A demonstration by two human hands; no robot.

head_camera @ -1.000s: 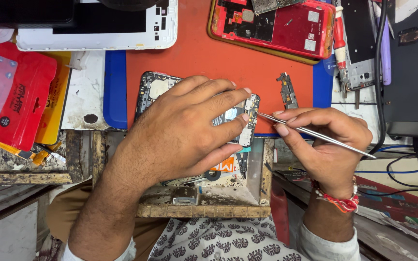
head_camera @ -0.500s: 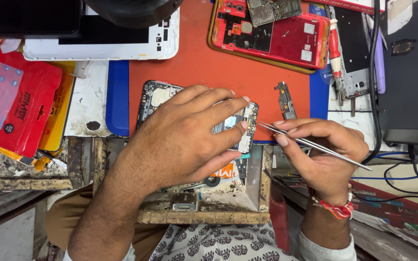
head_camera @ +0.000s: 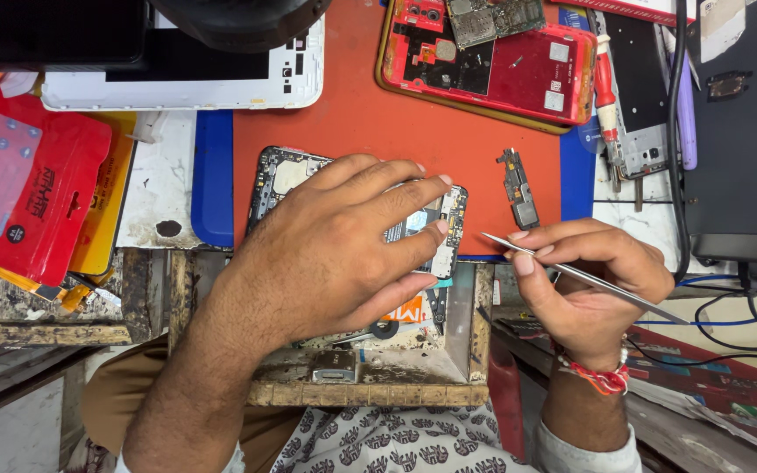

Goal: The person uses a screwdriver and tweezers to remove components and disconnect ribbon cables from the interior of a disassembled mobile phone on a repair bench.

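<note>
My left hand (head_camera: 335, 245) lies flat over an opened phone (head_camera: 278, 175), pressing it onto the orange mat (head_camera: 370, 114); its fingers reach the phone's right end, where the circuit board shows. My right hand (head_camera: 593, 280) pinches metal tweezers (head_camera: 571, 273), their tip pointing left just off the phone's right edge, not touching it. A small dark loose phone part (head_camera: 519, 188) lies on the mat just above the right hand.
A red phone body with exposed board (head_camera: 492, 61) lies at the mat's top right, a white tablet back (head_camera: 186, 79) at top left, red packets (head_camera: 19, 193) at left. A red-handled screwdriver (head_camera: 608, 96) and cables sit at right. A worn wooden drawer (head_camera: 370, 385) is below.
The tweezers' tip has drawn back a little to the right, away from the phone's right end. My left hand stays on the phone.
</note>
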